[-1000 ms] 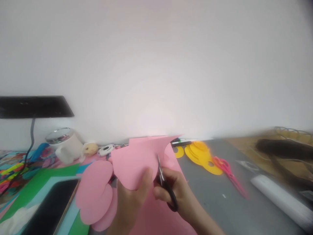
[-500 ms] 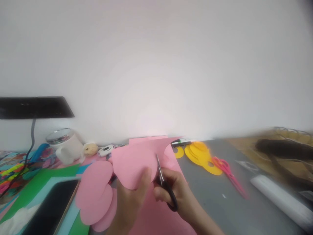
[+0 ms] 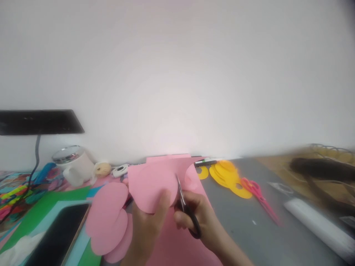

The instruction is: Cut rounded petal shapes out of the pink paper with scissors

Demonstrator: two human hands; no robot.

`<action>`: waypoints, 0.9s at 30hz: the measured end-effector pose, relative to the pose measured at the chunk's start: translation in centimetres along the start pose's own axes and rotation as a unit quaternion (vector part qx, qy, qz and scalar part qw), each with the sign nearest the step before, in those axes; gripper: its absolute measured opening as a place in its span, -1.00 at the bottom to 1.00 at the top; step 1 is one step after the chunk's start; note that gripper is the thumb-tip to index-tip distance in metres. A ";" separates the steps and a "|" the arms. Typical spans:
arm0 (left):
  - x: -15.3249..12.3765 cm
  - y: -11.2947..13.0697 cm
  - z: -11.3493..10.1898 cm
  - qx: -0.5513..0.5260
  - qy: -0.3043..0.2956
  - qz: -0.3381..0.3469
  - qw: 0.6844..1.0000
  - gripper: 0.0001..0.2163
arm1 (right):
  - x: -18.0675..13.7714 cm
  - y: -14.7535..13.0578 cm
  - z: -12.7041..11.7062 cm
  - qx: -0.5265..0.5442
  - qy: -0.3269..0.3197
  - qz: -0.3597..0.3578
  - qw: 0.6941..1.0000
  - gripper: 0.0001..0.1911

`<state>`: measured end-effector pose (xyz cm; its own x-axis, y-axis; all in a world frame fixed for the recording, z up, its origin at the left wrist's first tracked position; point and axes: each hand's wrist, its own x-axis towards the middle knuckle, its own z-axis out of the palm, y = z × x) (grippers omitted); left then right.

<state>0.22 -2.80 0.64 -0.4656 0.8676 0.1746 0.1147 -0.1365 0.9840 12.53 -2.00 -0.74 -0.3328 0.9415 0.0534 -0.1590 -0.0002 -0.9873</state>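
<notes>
My left hand (image 3: 146, 229) pinches a pink paper shape (image 3: 151, 183) by its lower edge, thumb on top. My right hand (image 3: 203, 220) grips black-handled scissors (image 3: 186, 208), whose blades point up along the right edge of that shape. Both hands hover over a larger pink sheet (image 3: 177, 240) that lies on the grey table (image 3: 249, 229). Pink cut-out rounds (image 3: 107, 218) lie stacked just left of my left hand.
A dark phone or tablet (image 3: 59, 238) rests on green paper (image 3: 36, 218) at the lower left. A white mug (image 3: 73, 164) stands behind. Yellow paper rings (image 3: 226, 175), pink scissors (image 3: 259, 195) and a white roll (image 3: 318, 227) lie to the right.
The pink shape has turned slightly in my left hand and the scissors have shifted a little up and left along its edge. Otherwise the scene is unchanged.
</notes>
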 end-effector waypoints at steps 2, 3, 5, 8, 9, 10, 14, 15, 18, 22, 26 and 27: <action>-0.1 0.0 0.1 -0.002 0.004 -0.004 1.000 -0.65 | 0.0 0.1 0.0 0.002 0.001 0.001 1.000 -0.70; -0.1 0.1 0.2 -0.005 0.005 -0.005 1.000 -0.68 | 0.0 0.1 0.1 0.004 0.002 0.003 1.000 -0.73; -0.3 0.3 0.3 -0.015 0.010 -0.007 1.000 -0.71 | 0.0 0.0 0.2 0.006 0.001 0.012 1.000 -0.77; -0.5 0.8 0.5 -0.024 0.010 -0.031 0.999 -0.73 | -0.1 0.0 0.3 0.002 -0.003 0.020 1.000 -0.81; -0.5 0.9 0.5 -0.018 0.005 -0.044 0.999 -0.73 | -0.1 -0.1 0.3 0.001 -0.007 0.019 1.000 -0.82; -0.5 0.9 0.5 -0.012 0.001 -0.054 0.998 -0.73 | -0.1 0.0 0.2 0.000 -0.011 0.017 1.000 -0.81; -0.5 0.9 0.4 -0.016 0.008 -0.035 0.999 -0.76 | 0.0 0.2 0.0 0.009 -0.012 -0.019 1.000 -0.72; -0.5 0.8 0.4 -0.022 0.007 -0.027 0.999 -0.76 | 0.0 0.3 0.0 0.012 -0.010 -0.029 0.999 -0.69; -0.6 0.9 0.5 -0.032 -0.005 -0.016 0.999 -0.78 | 0.1 0.4 -0.1 0.016 -0.016 -0.039 0.999 -0.66; -0.8 1.2 0.6 -0.031 -0.012 -0.024 0.999 -0.79 | 0.1 0.2 -0.1 0.022 -0.025 -0.036 0.999 -0.65; -0.8 1.4 0.5 -0.018 -0.023 -0.023 0.999 -0.80 | 0.1 -0.1 -0.1 0.005 -0.015 -0.029 0.999 -0.65; -0.8 1.4 0.5 -0.013 -0.024 -0.024 0.999 -0.80 | 0.1 -0.2 -0.1 0.002 -0.014 -0.030 0.999 -0.65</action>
<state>1.15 -3.42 1.89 -0.4277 0.8952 0.1255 0.0693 -0.1059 0.9920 12.66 -1.87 -0.59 -0.3485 0.9301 0.1164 -0.1838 0.0540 -0.9815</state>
